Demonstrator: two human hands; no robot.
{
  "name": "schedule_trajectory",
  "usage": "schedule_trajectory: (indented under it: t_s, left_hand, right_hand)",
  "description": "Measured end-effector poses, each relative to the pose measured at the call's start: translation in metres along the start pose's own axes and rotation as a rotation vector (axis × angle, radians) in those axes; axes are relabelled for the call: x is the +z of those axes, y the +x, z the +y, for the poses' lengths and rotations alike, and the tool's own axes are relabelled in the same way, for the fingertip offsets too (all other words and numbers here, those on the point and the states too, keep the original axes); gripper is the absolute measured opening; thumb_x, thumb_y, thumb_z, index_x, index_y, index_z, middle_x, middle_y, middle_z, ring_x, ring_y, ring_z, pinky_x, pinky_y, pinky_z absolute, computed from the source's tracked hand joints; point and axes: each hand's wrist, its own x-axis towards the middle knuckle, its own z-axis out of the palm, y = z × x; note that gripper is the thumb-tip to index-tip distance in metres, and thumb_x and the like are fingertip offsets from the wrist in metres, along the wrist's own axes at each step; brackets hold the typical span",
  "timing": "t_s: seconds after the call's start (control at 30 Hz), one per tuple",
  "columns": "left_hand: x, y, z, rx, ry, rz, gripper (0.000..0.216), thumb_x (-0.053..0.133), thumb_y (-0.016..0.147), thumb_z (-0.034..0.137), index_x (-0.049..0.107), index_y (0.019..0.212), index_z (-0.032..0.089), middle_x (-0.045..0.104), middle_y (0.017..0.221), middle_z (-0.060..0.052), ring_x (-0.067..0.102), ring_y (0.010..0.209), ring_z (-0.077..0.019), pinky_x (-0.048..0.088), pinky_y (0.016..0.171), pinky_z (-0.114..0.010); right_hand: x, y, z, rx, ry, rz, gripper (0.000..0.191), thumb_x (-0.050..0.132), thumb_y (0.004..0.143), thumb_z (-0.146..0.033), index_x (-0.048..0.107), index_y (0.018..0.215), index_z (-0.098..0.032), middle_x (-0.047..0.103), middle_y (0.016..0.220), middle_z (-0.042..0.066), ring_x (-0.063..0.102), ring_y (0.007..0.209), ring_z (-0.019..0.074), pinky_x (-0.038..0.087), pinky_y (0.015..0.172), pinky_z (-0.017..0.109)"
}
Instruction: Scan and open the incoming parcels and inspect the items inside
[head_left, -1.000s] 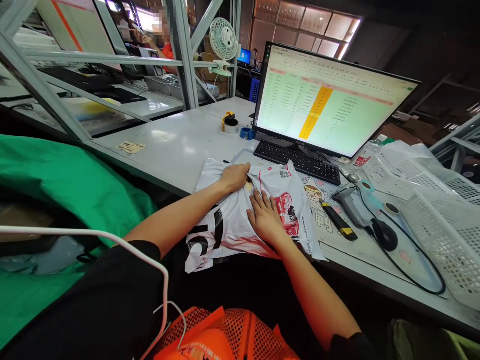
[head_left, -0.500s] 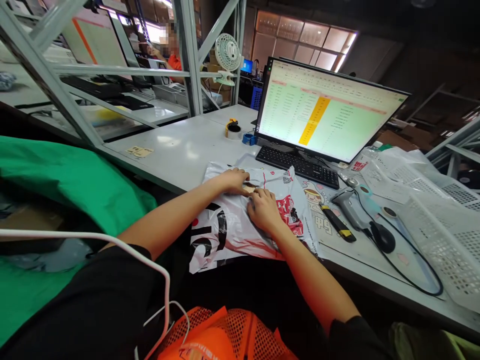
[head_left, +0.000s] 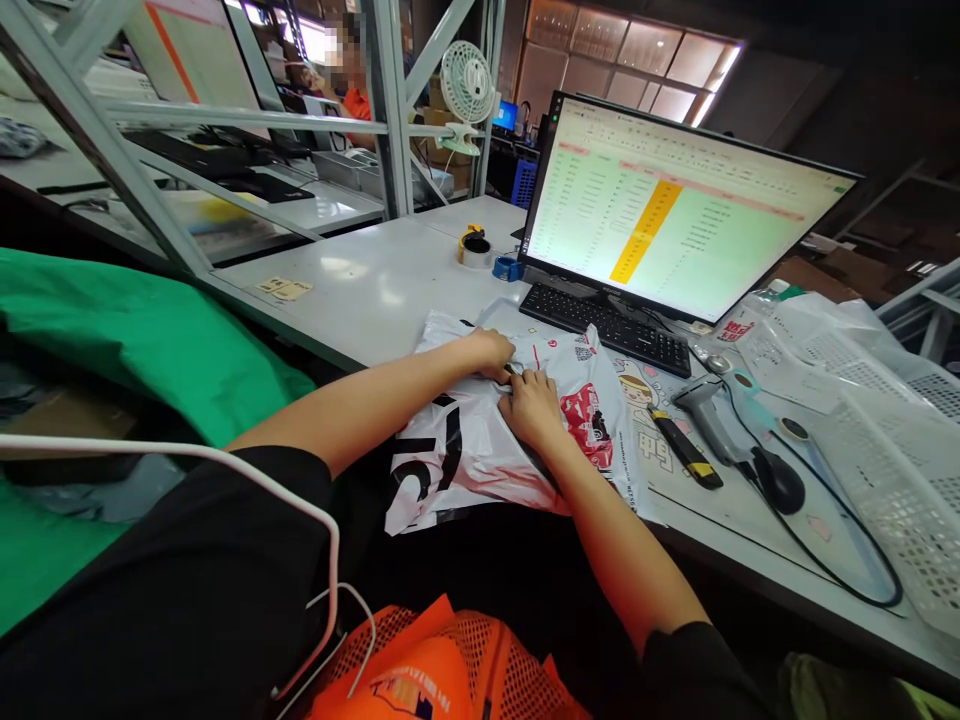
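Note:
A white plastic mailing bag (head_left: 480,470) with black and red print lies at the front edge of the desk. My left hand (head_left: 489,352) is closed on the plastic near the middle of the bag, its fingers curled down. Right beside it, my right hand (head_left: 534,408) also grips the bag with bent fingers. Between the two hands shows a small dark gap in the plastic, with a bit of brown at it. What lies inside the bag is hidden.
Right of the bag lie a box cutter (head_left: 686,448), a barcode scanner (head_left: 709,420) with its cable and a white plastic basket (head_left: 892,500). Behind stand a keyboard (head_left: 600,325) and monitor (head_left: 675,210). Tape rolls (head_left: 474,247) sit farther back. A white cable (head_left: 225,458) crosses at left.
Both hands have stayed on the bag and drawn closer together, the left one curling more tightly. The brown patch between them shows less. The whole view has shifted slightly.

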Motion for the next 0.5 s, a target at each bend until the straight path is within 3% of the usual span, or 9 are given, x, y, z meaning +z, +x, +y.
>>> schedule_trajectory:
  t_s: [0.1,0.27,0.4,0.5]
  left_hand:
    - [0.004,0.001,0.004,0.018,0.009,0.015,0.044,0.075,0.082,0.037,0.077,0.12,0.016,0.074,0.126,-0.021,0.067,0.12,-0.0403,0.05,0.102,-0.046]
    - [0.017,-0.009,0.007,0.037,0.013,0.131,0.037,0.055,0.1,0.033,0.073,0.126,0.013,0.072,0.13,-0.023,0.064,0.128,-0.0393,0.048,0.105,-0.047]
    - [0.017,-0.008,0.001,-0.048,-0.03,0.232,0.041,0.056,0.099,0.031,0.064,0.135,0.013,0.071,0.13,-0.021,0.067,0.122,-0.0372,0.051,0.101,-0.045]
    - [0.013,-0.002,-0.004,-0.134,-0.076,0.296,0.04,0.054,0.099,0.027,0.062,0.137,0.015,0.07,0.131,-0.019,0.069,0.119,-0.0344,0.052,0.098,-0.042]
  right_hand:
    - [-0.001,0.009,0.0,0.019,-0.012,-0.022,0.039,0.048,0.102,-0.027,0.07,0.127,-0.006,0.068,0.129,0.024,0.056,0.124,0.037,0.04,0.105,0.047]
    - [0.003,0.02,0.001,0.044,-0.003,0.004,0.038,0.049,0.101,-0.024,0.07,0.126,-0.005,0.07,0.129,0.024,0.057,0.124,0.0364,0.039,0.105,0.046]
    - [0.006,0.017,0.003,0.029,-0.019,0.036,0.038,0.048,0.103,-0.026,0.073,0.123,-0.007,0.069,0.127,0.024,0.056,0.122,0.0361,0.04,0.103,0.047]
    - [0.008,0.004,0.011,-0.091,-0.001,0.085,0.033,0.049,0.106,-0.027,0.078,0.112,-0.013,0.067,0.128,0.02,0.054,0.122,0.0334,0.04,0.102,0.047]
